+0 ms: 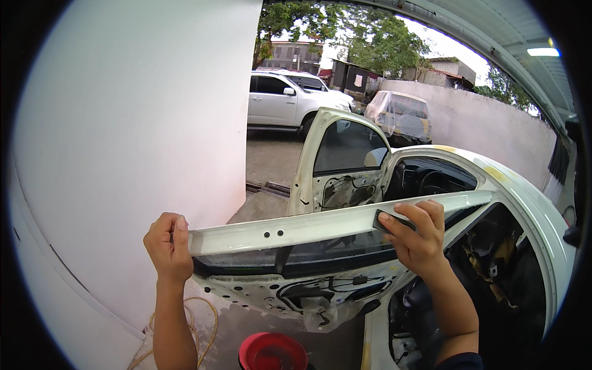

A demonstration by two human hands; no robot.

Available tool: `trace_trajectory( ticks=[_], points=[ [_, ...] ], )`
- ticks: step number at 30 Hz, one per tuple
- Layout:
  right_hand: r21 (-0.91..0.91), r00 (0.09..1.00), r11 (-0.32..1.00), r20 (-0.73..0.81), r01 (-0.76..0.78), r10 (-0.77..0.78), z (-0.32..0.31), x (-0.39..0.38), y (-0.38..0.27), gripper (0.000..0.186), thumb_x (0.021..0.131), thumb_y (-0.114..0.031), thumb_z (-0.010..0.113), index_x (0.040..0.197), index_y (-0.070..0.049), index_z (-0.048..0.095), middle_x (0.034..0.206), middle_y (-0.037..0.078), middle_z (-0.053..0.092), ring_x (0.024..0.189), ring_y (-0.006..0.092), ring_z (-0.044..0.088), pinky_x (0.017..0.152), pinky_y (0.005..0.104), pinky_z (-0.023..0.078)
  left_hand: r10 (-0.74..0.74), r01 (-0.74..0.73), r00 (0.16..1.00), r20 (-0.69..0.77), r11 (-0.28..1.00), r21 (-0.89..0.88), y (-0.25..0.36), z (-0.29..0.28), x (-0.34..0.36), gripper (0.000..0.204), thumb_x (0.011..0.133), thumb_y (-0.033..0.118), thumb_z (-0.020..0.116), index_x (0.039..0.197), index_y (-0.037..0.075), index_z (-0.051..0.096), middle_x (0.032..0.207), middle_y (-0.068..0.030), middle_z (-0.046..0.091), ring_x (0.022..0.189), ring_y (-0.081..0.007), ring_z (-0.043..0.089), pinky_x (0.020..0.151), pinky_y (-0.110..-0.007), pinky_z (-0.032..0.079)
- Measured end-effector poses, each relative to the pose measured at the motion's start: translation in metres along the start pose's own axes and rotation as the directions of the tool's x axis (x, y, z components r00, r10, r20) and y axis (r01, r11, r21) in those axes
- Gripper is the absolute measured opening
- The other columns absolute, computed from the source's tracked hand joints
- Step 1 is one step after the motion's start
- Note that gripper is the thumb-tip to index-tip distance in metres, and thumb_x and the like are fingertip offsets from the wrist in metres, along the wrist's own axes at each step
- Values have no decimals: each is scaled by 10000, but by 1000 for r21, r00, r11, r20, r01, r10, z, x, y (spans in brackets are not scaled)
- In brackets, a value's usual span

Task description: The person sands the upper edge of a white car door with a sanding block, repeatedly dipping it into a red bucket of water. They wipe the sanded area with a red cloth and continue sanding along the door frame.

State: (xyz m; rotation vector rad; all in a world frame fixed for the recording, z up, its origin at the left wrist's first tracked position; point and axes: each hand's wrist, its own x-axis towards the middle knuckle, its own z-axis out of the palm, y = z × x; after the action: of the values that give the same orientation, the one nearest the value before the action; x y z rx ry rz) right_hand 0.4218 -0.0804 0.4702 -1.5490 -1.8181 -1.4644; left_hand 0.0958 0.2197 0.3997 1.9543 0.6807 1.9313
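My left hand (169, 246) is clamped on the outer end of this long, white-painted metal door frame (320, 225), my right hand (422, 237) pinching a flat, dark rectangular block (378, 221) against it, and a loose pinch could let that block slip off.

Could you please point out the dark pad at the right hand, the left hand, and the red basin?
Dark pad (378, 221): head view, on its uncovered left part.
Left hand (171, 248): head view, on its middle.
Red basin (272, 337): head view, on its far rim.
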Motion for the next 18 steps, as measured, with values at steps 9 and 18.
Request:
trace_trajectory(
  ticks=[9, 18],
  points=[
    [-120, 953, 962, -212, -246, 218, -7, 2, -34, 270, 775, -54, 756, 1034, -123, 787, 1099, 40, 711, 977, 245, 598, 885, 424, 449, -34, 43, 959, 280, 999, -23, -32, -22, 21, 580, 1083, 419, 412, 829, -19, 696, 538, 16, 361, 523, -105, 355, 511, -312, 262],
    [-27, 879, 931, -340, -364, 334, 25, 3, -47, 274, 814, -182, 808, 1086, -145, 801, 1062, 103, 644, 986, 298, 598, 892, 419, 504, -56, 115, 952, 302, 977, -180, -57, -28, 11, 646, 1077, 501, 379, 919, -35, 703, 583, 9, 435, 569, -96, 391, 543, -300, 279]
  ],
)
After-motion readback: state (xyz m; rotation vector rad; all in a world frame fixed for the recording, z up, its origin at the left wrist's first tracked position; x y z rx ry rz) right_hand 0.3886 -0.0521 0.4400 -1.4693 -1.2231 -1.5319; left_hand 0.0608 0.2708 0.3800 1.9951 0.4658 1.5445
